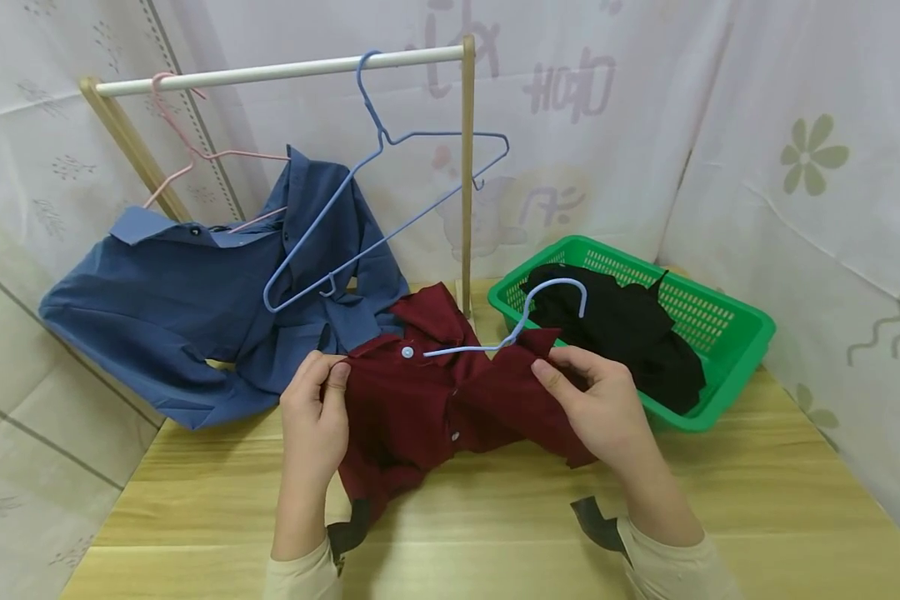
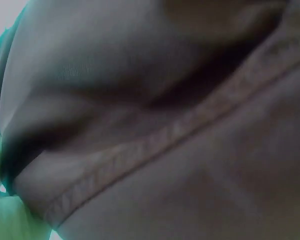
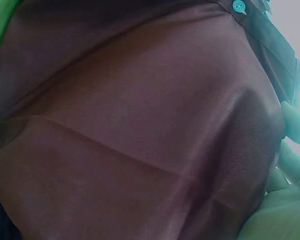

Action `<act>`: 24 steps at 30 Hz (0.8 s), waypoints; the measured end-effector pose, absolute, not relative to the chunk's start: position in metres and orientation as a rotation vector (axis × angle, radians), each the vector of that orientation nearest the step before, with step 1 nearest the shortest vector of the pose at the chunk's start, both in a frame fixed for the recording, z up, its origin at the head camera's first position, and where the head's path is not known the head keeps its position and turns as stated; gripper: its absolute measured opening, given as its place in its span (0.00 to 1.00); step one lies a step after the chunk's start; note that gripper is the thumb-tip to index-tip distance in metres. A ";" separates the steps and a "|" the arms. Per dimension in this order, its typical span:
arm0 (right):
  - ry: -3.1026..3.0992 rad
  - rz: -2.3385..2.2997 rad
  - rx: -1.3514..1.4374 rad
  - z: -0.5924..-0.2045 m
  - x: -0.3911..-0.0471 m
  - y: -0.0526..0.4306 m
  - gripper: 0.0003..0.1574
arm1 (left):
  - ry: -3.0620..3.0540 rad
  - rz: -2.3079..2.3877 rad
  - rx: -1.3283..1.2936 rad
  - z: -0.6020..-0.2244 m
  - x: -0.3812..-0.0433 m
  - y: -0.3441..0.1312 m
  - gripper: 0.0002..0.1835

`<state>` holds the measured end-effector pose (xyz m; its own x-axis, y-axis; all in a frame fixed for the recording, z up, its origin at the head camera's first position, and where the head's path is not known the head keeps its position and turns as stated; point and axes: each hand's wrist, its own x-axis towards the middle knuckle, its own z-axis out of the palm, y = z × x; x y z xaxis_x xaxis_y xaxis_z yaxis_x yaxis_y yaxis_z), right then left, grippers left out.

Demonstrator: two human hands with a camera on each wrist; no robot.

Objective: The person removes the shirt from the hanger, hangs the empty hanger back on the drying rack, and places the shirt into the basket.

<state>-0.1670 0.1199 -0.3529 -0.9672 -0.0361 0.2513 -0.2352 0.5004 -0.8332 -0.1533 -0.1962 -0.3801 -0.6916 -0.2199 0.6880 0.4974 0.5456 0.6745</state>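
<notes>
A dark red shirt (image 1: 412, 408) with pale buttons is held up above the table, its collar towards the rack. My left hand (image 1: 311, 421) pinches one shoulder between thumb and fingers. The other shoulder is gripped by my right hand (image 1: 603, 408), thumb on top. From the neck opening rises the hook of a light blue hanger (image 1: 525, 321); one arm of it lies across the collar, and the rest is hidden by cloth. Blurred shirt fabric (image 2: 190, 175) fills most of the left wrist view. In the right wrist view, fingers (image 3: 292, 160) meet the cloth's edge.
Behind stands a wooden rack with a white bar (image 1: 285, 72). An unloaded blue hanger (image 1: 345, 179) and a pink hanger (image 1: 187, 150) bearing a blue shirt (image 1: 195, 308) hang there. A green basket (image 1: 742, 358) holding a black garment (image 1: 615, 333) is at right.
</notes>
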 end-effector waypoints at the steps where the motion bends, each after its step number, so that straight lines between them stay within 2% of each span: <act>1: -2.535 1.450 0.248 -0.353 -0.167 0.119 0.20 | -2.021 -1.255 -0.184 -0.379 -0.153 -0.196 0.13; 5: -2.540 1.415 0.292 -0.352 -0.166 0.115 0.16 | -1.981 -1.532 -0.002 -0.376 -0.152 -0.190 0.18; 10: -2.610 1.496 0.363 -0.353 -0.167 0.108 0.18 | -1.635 -1.946 0.153 -0.369 -0.159 -0.178 0.19; 17: -2.744 1.594 0.234 -0.358 -0.165 0.094 0.26 | -0.985 -2.338 0.183 -0.361 -0.167 -0.164 0.23; 24: -2.665 1.659 0.130 -0.361 -0.161 0.084 0.19 | -0.319 -2.624 0.124 -0.351 -0.165 -0.169 0.24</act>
